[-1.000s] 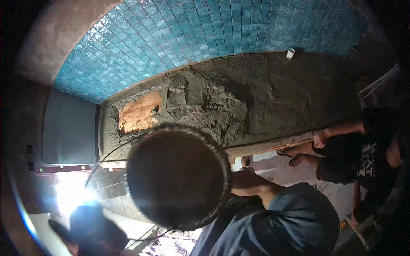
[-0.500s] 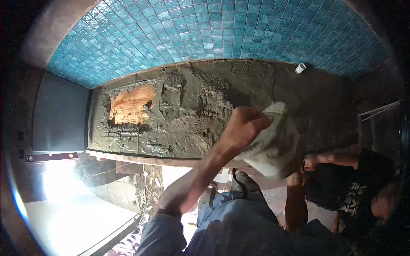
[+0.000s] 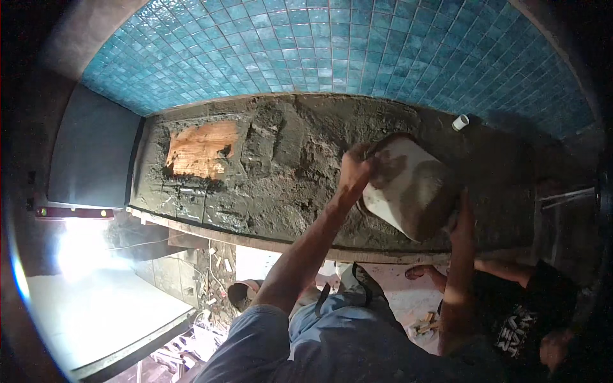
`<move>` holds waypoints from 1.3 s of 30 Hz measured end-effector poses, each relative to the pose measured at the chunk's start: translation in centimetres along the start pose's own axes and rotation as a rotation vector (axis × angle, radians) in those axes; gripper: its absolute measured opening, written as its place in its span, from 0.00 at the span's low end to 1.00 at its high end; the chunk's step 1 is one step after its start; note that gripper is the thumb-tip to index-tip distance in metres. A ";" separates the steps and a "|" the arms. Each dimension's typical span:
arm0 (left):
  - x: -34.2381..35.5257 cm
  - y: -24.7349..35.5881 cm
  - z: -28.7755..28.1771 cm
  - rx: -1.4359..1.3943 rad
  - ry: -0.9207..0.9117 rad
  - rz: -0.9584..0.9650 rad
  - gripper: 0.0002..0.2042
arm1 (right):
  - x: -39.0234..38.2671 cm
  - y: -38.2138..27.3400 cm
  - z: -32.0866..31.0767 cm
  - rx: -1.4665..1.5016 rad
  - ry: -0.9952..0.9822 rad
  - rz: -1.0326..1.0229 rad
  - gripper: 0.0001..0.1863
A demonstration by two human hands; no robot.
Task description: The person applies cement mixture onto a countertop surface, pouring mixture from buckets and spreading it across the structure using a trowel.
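Bucket [image 3: 412,185] has swung out over grey mortar [image 3: 281,198]. My right hand [image 3: 454,220] at its base, can't tell if closed; my left hand [image 3: 355,171] clamped on rim. Bucket between, right of left hand, axis slanting down-right. Beyond: teal tiles [image 3: 306,57].

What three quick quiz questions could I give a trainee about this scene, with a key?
1. Which of the wearer's hands touch the pale bucket?
2. True or false: the small white cup is to the right of the wood-grained patch.
3. The tiled wall is: A) red, B) blue, C) yellow.

Key:
1. Both: left hand and right hand.
2. True.
3. B.
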State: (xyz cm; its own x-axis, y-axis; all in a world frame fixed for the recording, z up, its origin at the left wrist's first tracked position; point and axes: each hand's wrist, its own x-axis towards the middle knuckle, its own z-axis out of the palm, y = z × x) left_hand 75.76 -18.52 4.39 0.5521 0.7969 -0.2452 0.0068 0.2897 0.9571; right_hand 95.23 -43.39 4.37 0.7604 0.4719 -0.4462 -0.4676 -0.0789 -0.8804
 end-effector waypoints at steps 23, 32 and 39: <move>-5.8 -14.7 -10.8 -0.538 0.729 -0.474 0.16 | 7.8 0.5 20.4 -0.564 -0.214 0.046 0.46; -5.9 -16.9 -11.6 -0.642 0.740 -0.539 0.16 | 9.8 2.1 22.0 -0.432 -0.388 -0.014 0.37; -7.8 -22.6 -14.3 -0.494 0.688 -0.323 0.14 | 8.0 4.9 24.2 -0.554 -0.443 0.101 0.48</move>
State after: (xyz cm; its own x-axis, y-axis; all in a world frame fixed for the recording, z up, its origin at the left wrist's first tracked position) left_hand 59.35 -23.72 -17.52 -0.0359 0.7323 -0.6801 -0.3708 0.6222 0.6895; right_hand 88.11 -18.78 0.42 0.4159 0.7415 -0.5265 -0.1393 -0.5201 -0.8426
